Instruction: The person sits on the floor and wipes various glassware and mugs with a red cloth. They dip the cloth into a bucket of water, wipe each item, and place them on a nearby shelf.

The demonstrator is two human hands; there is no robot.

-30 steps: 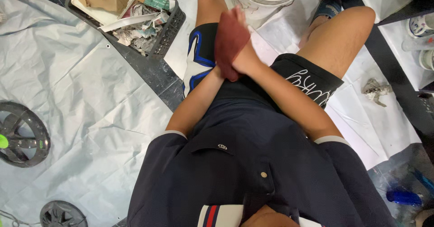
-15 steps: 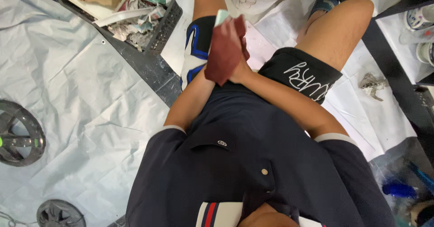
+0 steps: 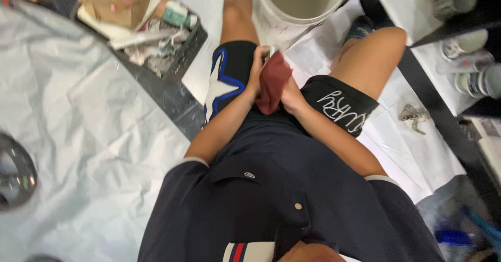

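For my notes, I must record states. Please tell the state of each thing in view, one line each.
Dark red cloth: bunched, held over the lap.
Left hand: closed on the cloth.
Right hand: gripping the cloth.
White bucket: upright, open, no lid.
Black crate: full of scraps.

Both hands, left (image 3: 257, 69) and right (image 3: 291, 96), sit close together over the lap around a red cloth (image 3: 273, 82), hemmed by the thighs on either side. Straight ahead a white bucket (image 3: 292, 11) stands just beyond them. To the left a black crate (image 3: 185, 53) full of scraps blocks the way; nearer than it, grey sheeting (image 3: 78, 137) lies open. To the right, white sheeting (image 3: 417, 157) gives room, save for a crumpled scrap (image 3: 413, 117) and bottles (image 3: 472, 58) along the dark edge
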